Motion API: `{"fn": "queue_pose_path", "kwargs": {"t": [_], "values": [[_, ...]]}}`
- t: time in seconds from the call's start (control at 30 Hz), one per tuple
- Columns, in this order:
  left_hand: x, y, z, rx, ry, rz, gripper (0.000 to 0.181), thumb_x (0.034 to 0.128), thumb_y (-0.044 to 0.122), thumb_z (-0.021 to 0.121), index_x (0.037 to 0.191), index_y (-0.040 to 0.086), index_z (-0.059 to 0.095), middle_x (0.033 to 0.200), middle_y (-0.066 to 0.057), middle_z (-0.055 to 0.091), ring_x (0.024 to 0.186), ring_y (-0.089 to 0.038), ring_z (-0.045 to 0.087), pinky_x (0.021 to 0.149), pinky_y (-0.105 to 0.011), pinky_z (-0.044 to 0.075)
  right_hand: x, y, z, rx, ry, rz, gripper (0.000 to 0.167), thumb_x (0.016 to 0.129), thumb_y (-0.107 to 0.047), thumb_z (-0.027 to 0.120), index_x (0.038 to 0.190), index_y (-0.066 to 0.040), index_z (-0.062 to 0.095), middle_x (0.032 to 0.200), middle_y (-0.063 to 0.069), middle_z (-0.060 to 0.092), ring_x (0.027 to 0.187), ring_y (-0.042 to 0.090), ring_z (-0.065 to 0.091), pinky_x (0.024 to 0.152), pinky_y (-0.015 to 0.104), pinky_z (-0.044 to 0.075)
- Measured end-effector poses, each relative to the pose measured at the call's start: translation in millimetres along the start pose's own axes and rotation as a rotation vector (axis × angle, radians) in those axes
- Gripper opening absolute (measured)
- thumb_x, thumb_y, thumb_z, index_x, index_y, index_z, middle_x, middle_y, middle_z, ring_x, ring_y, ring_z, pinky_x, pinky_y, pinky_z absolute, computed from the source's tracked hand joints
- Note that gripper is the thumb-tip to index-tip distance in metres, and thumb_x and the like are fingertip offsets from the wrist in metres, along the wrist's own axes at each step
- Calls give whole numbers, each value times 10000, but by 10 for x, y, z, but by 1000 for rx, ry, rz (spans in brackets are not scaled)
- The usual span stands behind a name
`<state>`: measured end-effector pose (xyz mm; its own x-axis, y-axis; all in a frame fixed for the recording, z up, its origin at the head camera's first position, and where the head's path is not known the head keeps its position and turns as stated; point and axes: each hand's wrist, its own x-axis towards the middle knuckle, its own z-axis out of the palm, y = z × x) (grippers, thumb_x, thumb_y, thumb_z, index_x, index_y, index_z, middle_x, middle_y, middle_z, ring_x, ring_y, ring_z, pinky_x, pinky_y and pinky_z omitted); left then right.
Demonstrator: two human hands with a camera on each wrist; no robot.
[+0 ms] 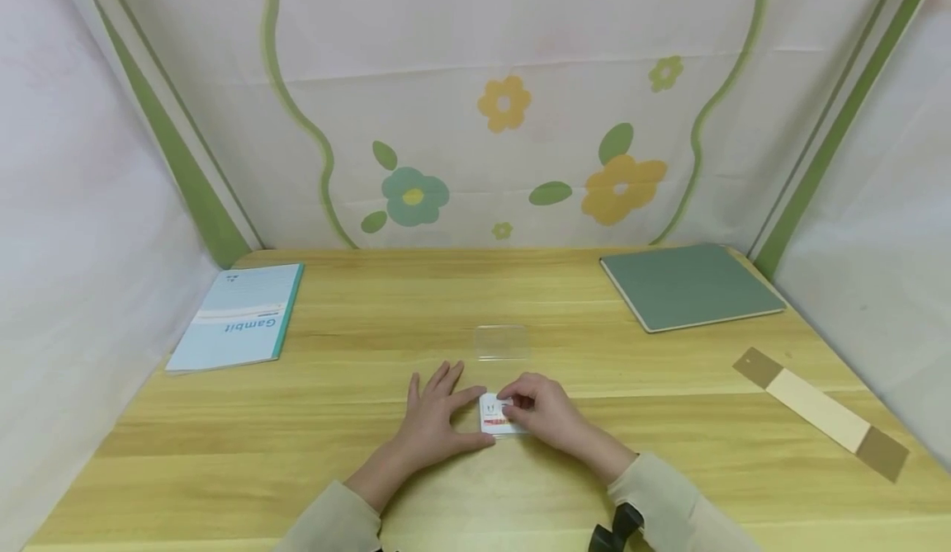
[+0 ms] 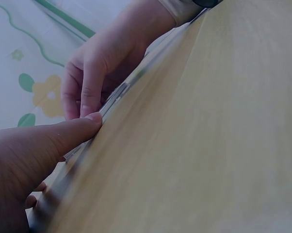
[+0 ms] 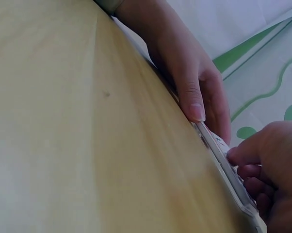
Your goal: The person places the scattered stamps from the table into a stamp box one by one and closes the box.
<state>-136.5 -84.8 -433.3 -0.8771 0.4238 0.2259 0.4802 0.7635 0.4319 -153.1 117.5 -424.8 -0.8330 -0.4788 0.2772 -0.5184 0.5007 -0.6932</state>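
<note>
The left hand (image 1: 434, 426) grips a shallow clear plastic case (image 1: 509, 436) by thumb and forefinger, probably steadying it on the yellow wood-grain counter (image 1: 223, 453); the right hand (image 1: 548, 413) curls at its white printed cards (image 1: 491, 408), pinch unclear. Beyond, a clear rectangular plastic lid (image 1: 501, 342) lies apart, likely for access.

The wood-grained counter (image 1: 357, 304) carries a pale blue notebook (image 1: 241, 321) at left, a green notebook (image 1: 691, 290) far right, a brown-and-cream strip (image 1: 819, 410) nearer, and, centrally, a clear rectangular piece (image 1: 501, 342) beyond a small printed case (image 1: 494, 421).

Glossy plastic case (image 3: 226, 170), smooth wood-grained table (image 1: 223, 453)
</note>
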Motion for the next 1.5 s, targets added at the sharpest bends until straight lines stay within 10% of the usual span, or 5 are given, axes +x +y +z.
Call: {"fn": "queue_pose_path", "kwargs": {"t": [0.47, 0.9, 1.5], "values": [[3, -4, 10, -2, 12, 6, 658, 643, 649, 566, 1145, 224, 567, 1335, -153, 318, 1236, -340, 194, 898, -618, 6, 9, -53, 17, -40, 23, 24, 115, 719, -23, 654, 823, -70, 640, 658, -77, 443, 619, 89, 421, 542, 221, 386], [1, 7, -1, 4, -2, -9, 674, 634, 672, 550, 1148, 237, 562, 1341, -147, 311, 1240, -335, 186, 907, -607, -4, 44, -391, -477, 259, 77, 156, 181, 760, 35, 608, 937, 75, 601, 726, 72, 563, 647, 186, 505, 561, 242, 432], [-2, 3, -8, -17, -12, -15, 691, 630, 684, 538, 1163, 244, 549, 1355, -138, 287, 1252, -315, 159, 915, -591, -32, -270, 369, -549, 177, 65, 245, 188, 739, -68, 668, 910, 0, 632, 818, 42, 580, 706, 149, 511, 607, 235, 439]]}}
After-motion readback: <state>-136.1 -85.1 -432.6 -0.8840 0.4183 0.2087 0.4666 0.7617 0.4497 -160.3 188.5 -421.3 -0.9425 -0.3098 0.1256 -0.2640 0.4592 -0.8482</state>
